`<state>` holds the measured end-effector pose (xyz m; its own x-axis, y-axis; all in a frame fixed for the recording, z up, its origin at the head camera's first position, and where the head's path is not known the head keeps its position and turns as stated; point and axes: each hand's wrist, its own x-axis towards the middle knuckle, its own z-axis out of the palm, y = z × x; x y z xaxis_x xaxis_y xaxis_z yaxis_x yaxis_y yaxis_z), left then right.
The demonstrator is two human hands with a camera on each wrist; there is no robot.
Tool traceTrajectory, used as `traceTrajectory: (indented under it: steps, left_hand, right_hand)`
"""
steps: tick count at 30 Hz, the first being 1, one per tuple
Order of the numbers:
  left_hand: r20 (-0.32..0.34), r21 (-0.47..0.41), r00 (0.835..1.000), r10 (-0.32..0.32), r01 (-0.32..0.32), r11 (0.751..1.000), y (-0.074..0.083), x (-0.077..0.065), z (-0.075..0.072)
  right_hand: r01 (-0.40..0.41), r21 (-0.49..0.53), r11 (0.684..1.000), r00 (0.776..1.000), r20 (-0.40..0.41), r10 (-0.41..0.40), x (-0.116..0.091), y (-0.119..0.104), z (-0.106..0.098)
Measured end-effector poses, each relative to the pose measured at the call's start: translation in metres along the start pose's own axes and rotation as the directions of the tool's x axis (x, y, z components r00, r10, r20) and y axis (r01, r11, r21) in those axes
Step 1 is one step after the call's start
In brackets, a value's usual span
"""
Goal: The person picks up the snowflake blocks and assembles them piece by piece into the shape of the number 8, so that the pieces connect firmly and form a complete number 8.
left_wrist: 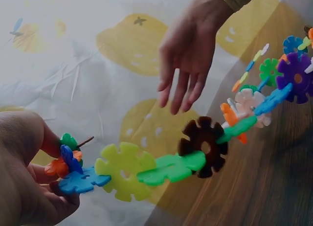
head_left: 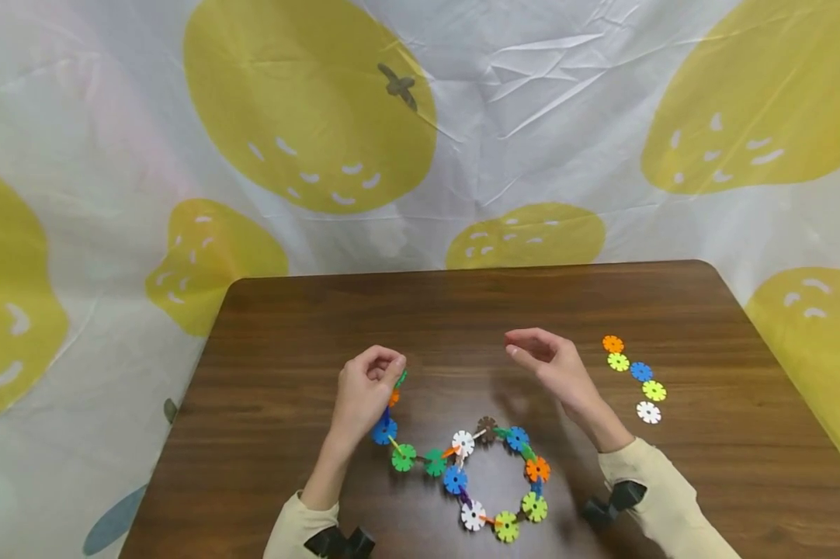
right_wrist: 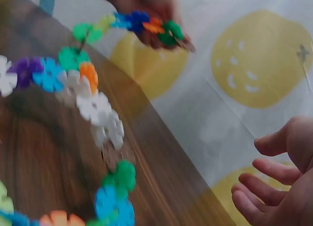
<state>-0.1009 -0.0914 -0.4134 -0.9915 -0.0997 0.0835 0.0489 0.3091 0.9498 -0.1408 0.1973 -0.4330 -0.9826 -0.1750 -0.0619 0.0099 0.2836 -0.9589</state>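
Note:
My left hand [head_left: 367, 392] pinches the free end of a chain of notched plastic snowflake discs, holding that end up. In the left wrist view, a blue disc [left_wrist: 84, 181] and an orange disc [left_wrist: 63, 162] sit at the fingers. From there the chain runs down through a green disc [head_left: 404, 457] to a closed ring of linked discs, with a white disc [head_left: 463, 443] near the joint. My right hand [head_left: 556, 373] hovers above and beyond the ring, fingers loosely bent and holding nothing. In the right wrist view the right hand [right_wrist: 279, 182] is apart from the chain.
Right of my right hand, several loose discs lie in a slanting row on the brown table [head_left: 308, 310], from an orange disc [head_left: 612, 344] down to a white disc [head_left: 648, 412]. Behind the table hangs a pale cloth [head_left: 364, 241] printed with yellow fruit.

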Motion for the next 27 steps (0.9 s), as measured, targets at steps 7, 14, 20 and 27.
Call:
traceTrajectory:
  steps: [7,14,20,27]
  left_hand:
    - [-0.049,-0.028,0.998,-0.033,0.032,0.999,-0.002,-0.001,-0.006]
    - [-0.086,-0.045,0.995,-0.054,0.051,0.998,-0.004,0.0,-0.008]
    - [-0.115,-0.063,0.992,-0.052,0.045,0.997,-0.004,0.001,-0.01]
    - [-0.124,-0.064,0.99,-0.064,0.056,0.996,-0.003,0.0,-0.011]
  right_hand:
    - [-0.054,-0.15,0.987,0.996,-0.082,0.042,0.006,0.014,-0.03]
    - [-0.127,-0.442,0.888,0.982,-0.182,0.05,0.015,0.042,-0.062]
    - [-0.16,-0.604,0.781,0.987,-0.113,0.115,0.016,0.06,-0.082]
    - [-0.079,-0.685,0.724,0.987,-0.157,-0.041,0.014,0.071,-0.077]
